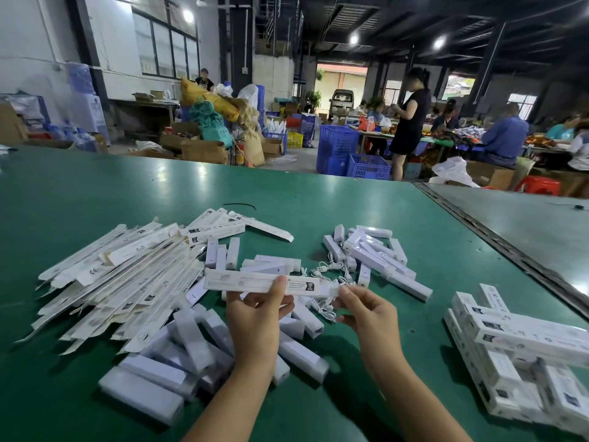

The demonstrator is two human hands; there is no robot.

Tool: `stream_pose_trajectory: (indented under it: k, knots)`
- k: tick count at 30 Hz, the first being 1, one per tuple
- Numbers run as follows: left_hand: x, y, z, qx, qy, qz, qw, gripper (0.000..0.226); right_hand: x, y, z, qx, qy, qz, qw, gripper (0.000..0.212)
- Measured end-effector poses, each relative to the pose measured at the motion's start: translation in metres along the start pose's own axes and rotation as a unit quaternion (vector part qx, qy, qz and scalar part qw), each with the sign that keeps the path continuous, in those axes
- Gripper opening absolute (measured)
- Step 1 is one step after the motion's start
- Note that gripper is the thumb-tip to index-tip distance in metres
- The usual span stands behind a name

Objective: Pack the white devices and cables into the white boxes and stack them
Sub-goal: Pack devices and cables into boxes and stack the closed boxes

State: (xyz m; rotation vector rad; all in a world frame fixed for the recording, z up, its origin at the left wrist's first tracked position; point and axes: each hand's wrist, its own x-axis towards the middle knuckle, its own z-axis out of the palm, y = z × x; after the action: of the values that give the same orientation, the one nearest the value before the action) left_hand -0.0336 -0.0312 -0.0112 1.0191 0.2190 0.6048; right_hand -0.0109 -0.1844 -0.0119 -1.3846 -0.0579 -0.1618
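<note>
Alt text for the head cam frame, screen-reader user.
Two hands hold a long white box over a green table, the left hand gripping its middle, the right hand pinching its right end. Flat boxes lie piled at left, white devices and cables in the middle, packed boxes stacked at right.

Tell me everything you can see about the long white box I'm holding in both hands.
The long white box is a slim carton, apparently thin card, with faint grey print along its face and a dark label panel toward its right end. It is held roughly level above the green table. The left hand grips its middle, thumb on the front; the right hand pinches its right end, where something paler protrudes, flap or device unclear.
</note>
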Motion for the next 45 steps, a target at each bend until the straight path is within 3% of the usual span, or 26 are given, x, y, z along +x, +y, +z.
stream_pose_trajectory:
  k: [5,11,16,24,32,34,35,37,38,39,41,43,45]
  knots:
    - [0.002,-0.001,-0.002,0.008,0.007,0.01,1.0,0.04,-0.002,-0.004,-0.001,-0.036,-0.006,-0.009,0.999,0.006]
    - [-0.004,-0.003,0.0,0.012,-0.025,0.009,1.0,0.035,-0.001,-0.003,0.002,-0.015,-0.037,0.046,0.998,0.004]
    - [-0.004,-0.005,0.001,0.031,-0.038,0.018,0.999,0.029,-0.002,-0.005,-0.002,-0.042,-0.044,0.018,0.998,0.003]
    - [-0.005,-0.006,0.0,0.047,-0.046,0.039,0.997,0.029,-0.001,-0.008,-0.001,0.01,-0.051,0.111,0.992,0.036]
    - [-0.008,-0.008,0.002,0.049,-0.069,-0.001,0.996,0.026,-0.006,-0.011,-0.005,0.146,-0.272,0.204,0.929,0.058]
    - [-0.006,-0.008,0.003,0.04,-0.068,-0.006,0.997,0.028,-0.004,-0.011,-0.006,0.168,-0.278,0.196,0.925,0.059]
    - [-0.005,-0.007,0.002,0.034,-0.059,-0.005,0.998,0.028,-0.003,-0.01,-0.006,0.163,-0.244,0.185,0.938,0.058]
    - [-0.001,-0.007,0.0,0.022,-0.03,0.0,0.999,0.028,0.001,-0.006,-0.008,0.05,-0.111,0.109,0.987,0.045]
    - [0.002,-0.007,-0.001,0.018,-0.015,0.003,1.0,0.027,0.004,-0.003,-0.01,-0.07,-0.041,0.051,0.995,0.031]
    - [0.004,-0.007,-0.003,0.013,-0.002,0.003,1.0,0.027,0.007,0.002,-0.014,-0.219,0.007,-0.005,0.976,0.019]
    - [0.008,-0.007,-0.005,0.0,0.019,-0.002,1.0,0.029,0.013,0.01,-0.021,-0.47,-0.006,-0.059,0.881,0.012]
    - [0.01,-0.009,-0.006,-0.007,0.029,-0.008,1.0,0.034,0.016,0.018,-0.022,-0.572,-0.05,-0.048,0.817,0.03]
    - [0.011,-0.01,-0.007,-0.005,0.027,-0.007,1.0,0.034,0.018,0.021,-0.019,-0.604,-0.05,-0.054,0.794,0.035]
